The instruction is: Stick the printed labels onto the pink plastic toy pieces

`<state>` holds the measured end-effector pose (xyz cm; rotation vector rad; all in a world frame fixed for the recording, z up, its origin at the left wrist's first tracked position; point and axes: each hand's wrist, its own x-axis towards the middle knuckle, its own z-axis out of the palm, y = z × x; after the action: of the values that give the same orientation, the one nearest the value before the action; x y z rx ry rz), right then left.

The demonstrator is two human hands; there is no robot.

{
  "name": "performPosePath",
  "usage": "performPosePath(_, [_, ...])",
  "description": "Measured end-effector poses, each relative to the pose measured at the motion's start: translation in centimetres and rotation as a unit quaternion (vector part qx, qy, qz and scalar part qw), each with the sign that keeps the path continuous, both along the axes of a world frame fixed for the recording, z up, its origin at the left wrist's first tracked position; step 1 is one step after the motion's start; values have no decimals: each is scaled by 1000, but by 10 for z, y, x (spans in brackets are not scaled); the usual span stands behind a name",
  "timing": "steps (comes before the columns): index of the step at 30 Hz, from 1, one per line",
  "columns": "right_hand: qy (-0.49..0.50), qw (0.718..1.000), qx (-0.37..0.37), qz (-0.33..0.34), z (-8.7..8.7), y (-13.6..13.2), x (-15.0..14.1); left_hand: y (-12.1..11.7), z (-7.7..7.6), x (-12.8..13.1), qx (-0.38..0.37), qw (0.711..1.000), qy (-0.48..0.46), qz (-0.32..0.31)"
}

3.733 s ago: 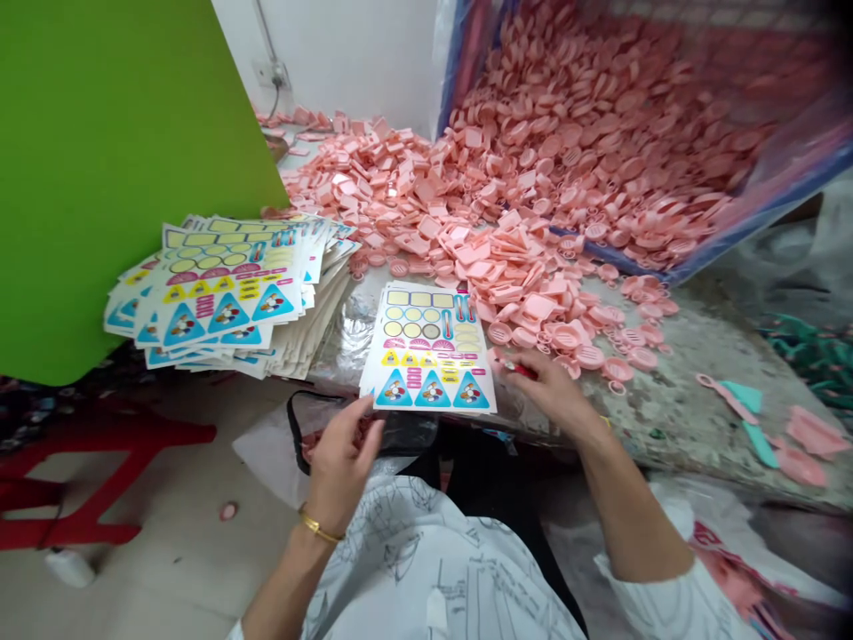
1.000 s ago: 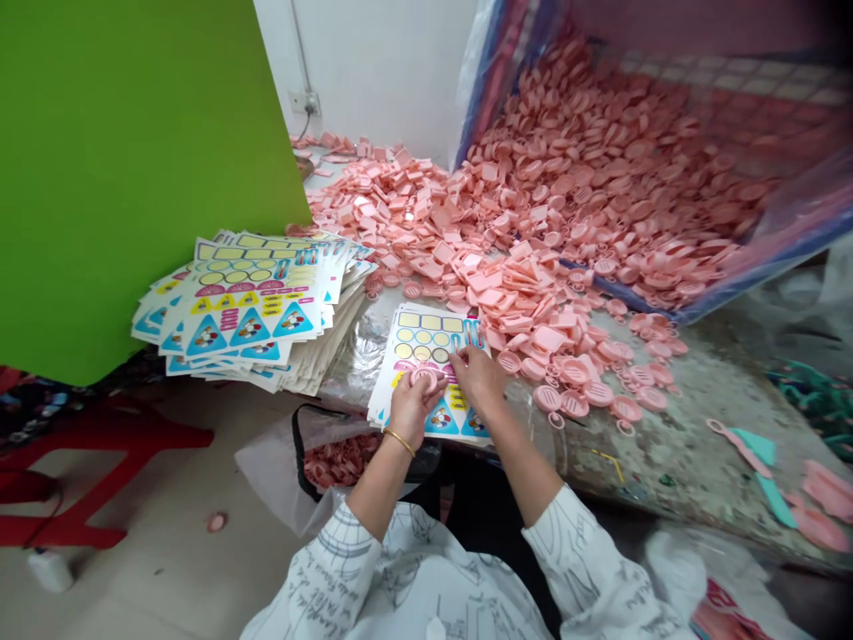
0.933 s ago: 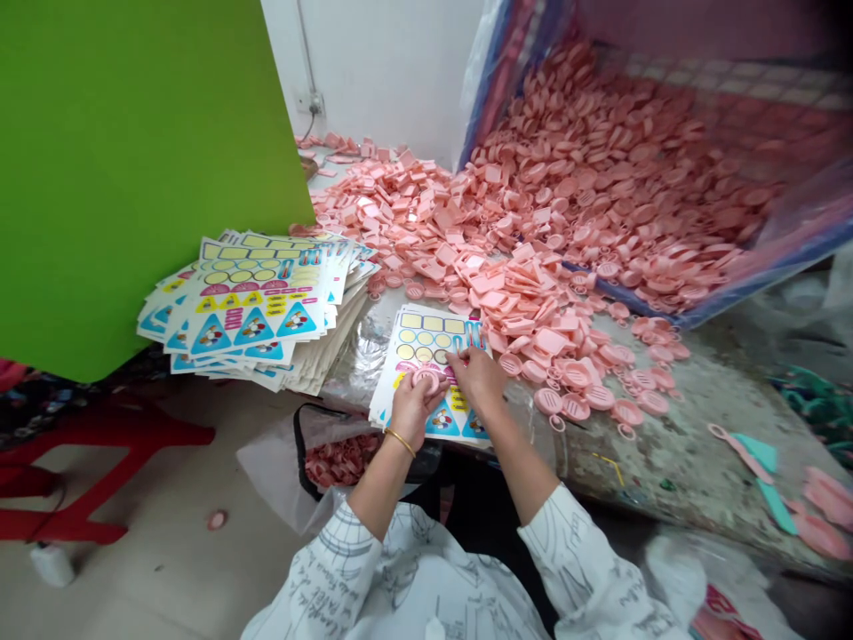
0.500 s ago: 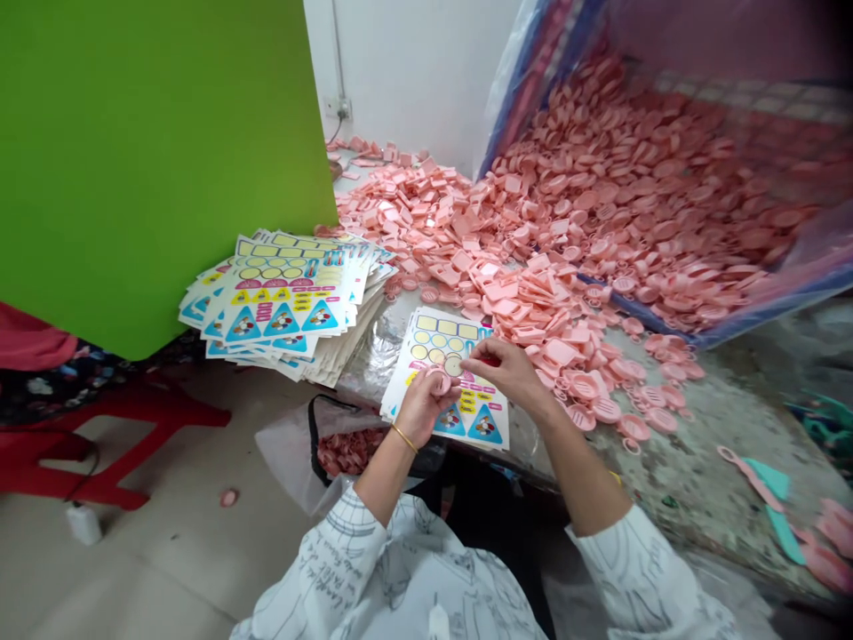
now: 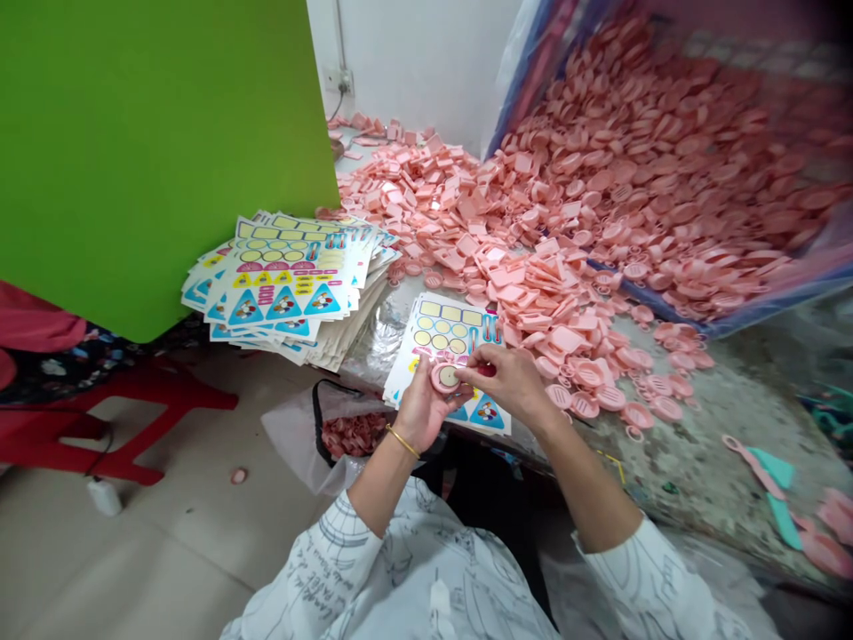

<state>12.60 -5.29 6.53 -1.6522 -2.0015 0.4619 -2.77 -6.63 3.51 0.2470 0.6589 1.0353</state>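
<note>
Between the fingers of my left hand (image 5: 421,404) is a small round pink plastic piece (image 5: 435,384), tilted face up. A round cream sticker (image 5: 449,378) lies on its face, at least in part. My right hand (image 5: 510,382) is closed round a small red tool (image 5: 485,369) whose kind is mostly hidden, and its fingertips reach the sticker's right edge. Beneath both hands lies a sticker sheet (image 5: 453,313) printed with yellow rectangles, cream circles and blue triangles. Part of its lower half is covered by my hands.
A thick stack of sticker sheets (image 5: 293,284) stands at the left, beside a green panel (image 5: 153,160). Pink plastic pieces (image 5: 533,293) spill over the worktable (image 5: 680,436) from a tipped blue crate (image 5: 657,307). An open bag (image 5: 318,413) hangs below the edge; a red stool (image 5: 193,413) stands left.
The round sticker has moved from above the sheet down onto the pink piece. My hands have come together, and the pink piece has tilted up towards me. The whole view has shifted slightly.
</note>
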Motion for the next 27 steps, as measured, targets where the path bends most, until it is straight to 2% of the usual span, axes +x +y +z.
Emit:
performPosePath(9, [-38,999,4,0,-2,-5,-3,-3,-4,3,-6,1000,7,13])
performPosePath(17, [-96,995,20,7,6,-12,-9,-12,-7,3,65,996,55,16])
performPosePath(20, [-125,991,33,21,4,-24,-14,-19,-6,-4,68,993,98,25])
performPosePath(25, [-61,998,9,29,-11,-54,-32,-43,-8,-24,77,972,217,40])
performPosePath(27, [-67,997,6,32,-14,-63,-38,-52,-11,-35,72,964,249,52])
